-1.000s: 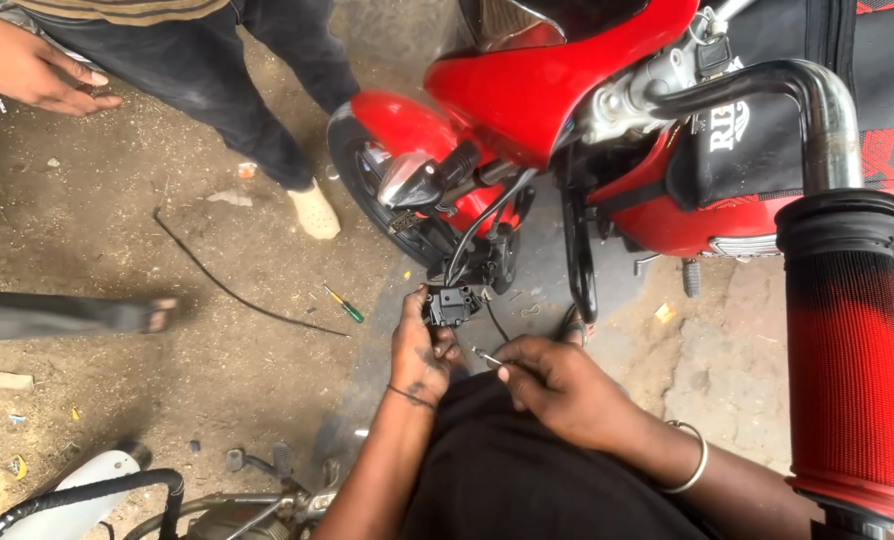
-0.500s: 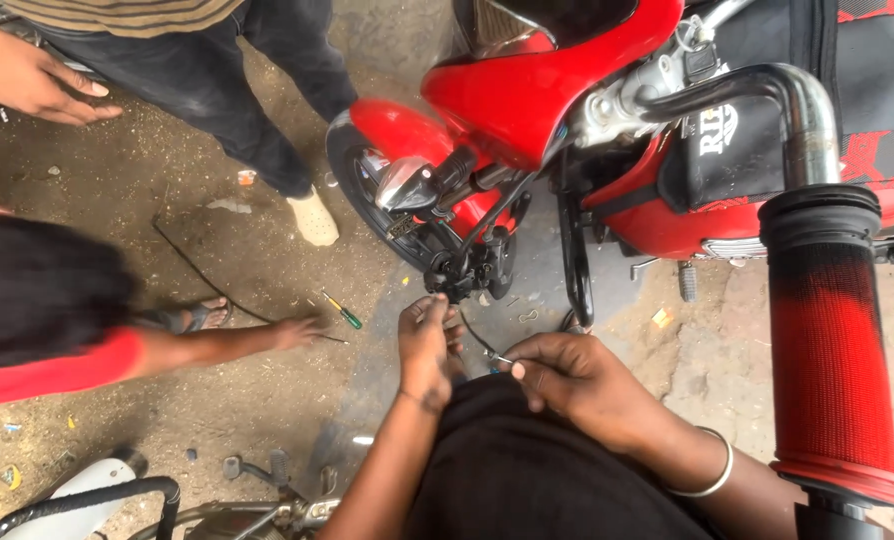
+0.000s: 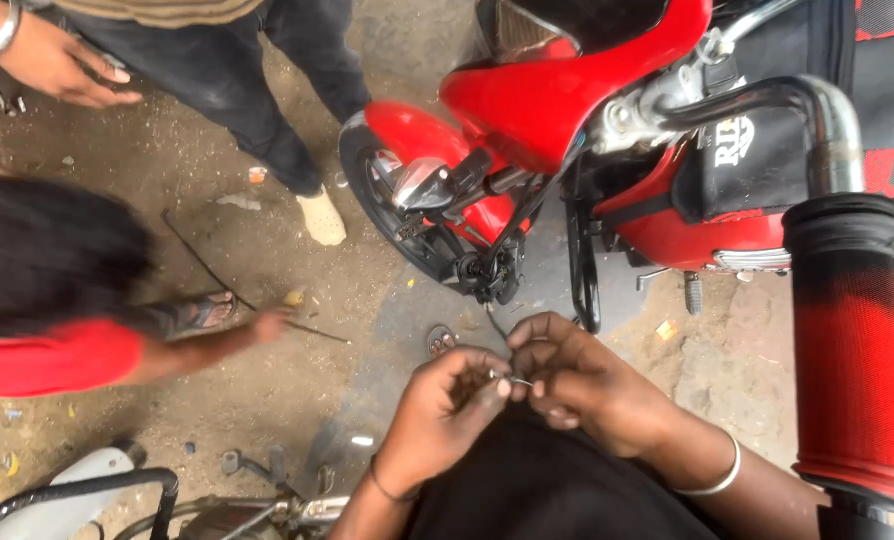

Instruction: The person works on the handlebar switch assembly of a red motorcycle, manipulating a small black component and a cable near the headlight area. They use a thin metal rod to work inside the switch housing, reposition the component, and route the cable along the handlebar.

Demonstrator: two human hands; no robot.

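Dirt ground beside red motorcycle (image 3: 567, 90): left hand (image 3: 442, 410) and right hand (image 3: 587, 385) pinched thin wire (image 3: 512, 378) between closed fingertips.

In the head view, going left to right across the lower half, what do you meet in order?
Another person's red sleeve → the person's left hand → the thin wire end pinched between both hands → the right hand → silver bangle → red handlebar grip.
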